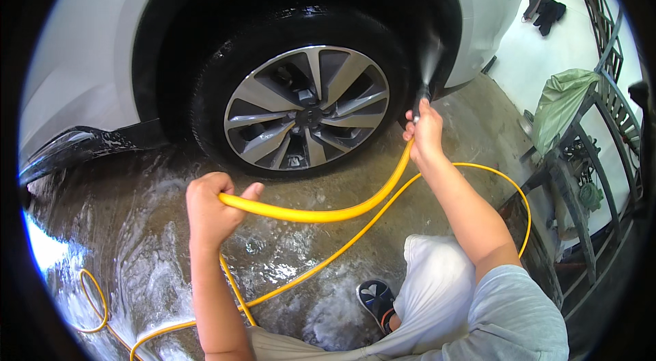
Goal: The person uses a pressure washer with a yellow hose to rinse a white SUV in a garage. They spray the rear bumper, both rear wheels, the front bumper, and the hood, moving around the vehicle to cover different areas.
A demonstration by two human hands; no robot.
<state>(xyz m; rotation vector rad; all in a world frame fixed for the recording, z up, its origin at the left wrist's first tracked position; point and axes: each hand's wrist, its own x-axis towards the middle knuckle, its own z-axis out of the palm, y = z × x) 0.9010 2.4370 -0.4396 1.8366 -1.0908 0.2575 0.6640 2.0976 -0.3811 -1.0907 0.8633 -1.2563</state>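
Note:
My right hand (425, 130) is closed round a black spray nozzle (421, 96) at the end of a yellow hose (321, 215). Water sprays upward from the nozzle into the wheel arch (447, 26), by the right side of the tire (212, 108). Lower and to the left, my left hand (213, 207) grips the same hose, its thumb pointing right. Between both hands the hose sags in a curve. The wet black tire carries a silver and dark alloy wheel (309, 117). Around it is the white car body (89, 40).
More yellow hose (328, 262) loops across the wet, foamy concrete floor (147, 245). My sandalled foot (377, 303) is below. At right stand a metal frame (581, 190) and a green sheet (562, 105). Dark cloth (544, 11) lies on a white surface beyond.

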